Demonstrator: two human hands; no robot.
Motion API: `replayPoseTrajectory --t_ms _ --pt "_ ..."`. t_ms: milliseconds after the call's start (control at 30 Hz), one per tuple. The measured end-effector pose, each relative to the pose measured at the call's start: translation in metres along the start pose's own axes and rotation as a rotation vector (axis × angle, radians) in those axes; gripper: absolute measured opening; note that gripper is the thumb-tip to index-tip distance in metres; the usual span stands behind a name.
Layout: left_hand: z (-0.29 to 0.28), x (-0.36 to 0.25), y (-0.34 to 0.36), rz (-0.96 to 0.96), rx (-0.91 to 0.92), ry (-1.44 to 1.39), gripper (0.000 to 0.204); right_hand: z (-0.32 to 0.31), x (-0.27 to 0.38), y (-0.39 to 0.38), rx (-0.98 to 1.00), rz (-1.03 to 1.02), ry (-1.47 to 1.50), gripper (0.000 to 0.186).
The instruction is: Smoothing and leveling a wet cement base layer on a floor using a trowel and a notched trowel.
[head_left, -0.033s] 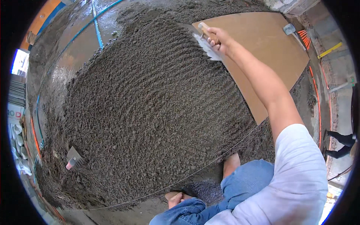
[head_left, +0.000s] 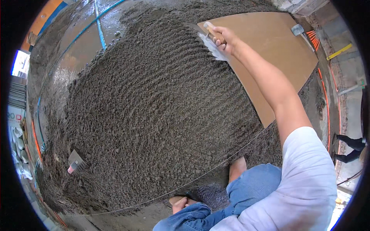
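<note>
My right hand (head_left: 227, 40) is closed around the wooden handle of a notched trowel (head_left: 213, 47). Its pale metal blade rests at the left edge of a large tan tile (head_left: 285, 57), where the tile meets a broad bed of grey mortar (head_left: 154, 104). Ridges combed into the mortar run across its upper and right parts; the rest is rough and crumbly. My right arm reaches over the tile. No part of my left hand can be seen. A second trowel (head_left: 76, 161) with a reddish handle lies on the mortar at the left.
A mallet (head_left: 297, 30) lies by the tile's far right corner, next to several orange strips (head_left: 313, 39). Farther right is a yellow bar (head_left: 339, 51). A thin string (head_left: 200, 178) crosses near my bare feet. Blue pipes (head_left: 100, 29) lie over wet floor at the far left. Another person's dark-clothed legs (head_left: 348, 148) show at the right.
</note>
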State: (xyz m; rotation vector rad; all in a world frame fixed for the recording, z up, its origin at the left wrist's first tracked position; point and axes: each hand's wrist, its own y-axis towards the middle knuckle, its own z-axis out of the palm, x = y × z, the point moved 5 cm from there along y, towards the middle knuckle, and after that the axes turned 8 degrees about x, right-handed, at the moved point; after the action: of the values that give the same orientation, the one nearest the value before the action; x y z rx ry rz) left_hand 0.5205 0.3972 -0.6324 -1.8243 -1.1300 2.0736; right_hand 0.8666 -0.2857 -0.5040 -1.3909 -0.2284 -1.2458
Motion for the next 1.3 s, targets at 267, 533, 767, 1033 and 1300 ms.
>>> replayPoseTrajectory --t_ms 267,533,767,1033,1300 --pt "0.011 -0.009 -0.012 -0.049 -0.078 -0.075 0.033 -0.018 0.011 -0.037 0.034 0.096 0.221 0.023" --pt "0.030 0.007 -0.033 -0.121 0.028 -0.160 0.030 -0.091 -0.079 -0.261 -0.014 0.279 0.427 0.029" --pt "0.031 0.003 -0.037 -0.171 0.070 -0.223 0.028 -0.132 -0.157 -0.453 -0.113 0.503 0.601 0.040" --pt "0.004 -0.015 -0.027 -0.228 -0.023 -0.283 0.027 -0.006 -0.103 -0.307 0.086 -0.155 -0.001 0.058" --pt "0.001 -0.021 -0.003 -0.326 -0.126 -0.456 0.027 0.045 -0.062 -0.088 -0.424 -0.504 -1.553 0.070"
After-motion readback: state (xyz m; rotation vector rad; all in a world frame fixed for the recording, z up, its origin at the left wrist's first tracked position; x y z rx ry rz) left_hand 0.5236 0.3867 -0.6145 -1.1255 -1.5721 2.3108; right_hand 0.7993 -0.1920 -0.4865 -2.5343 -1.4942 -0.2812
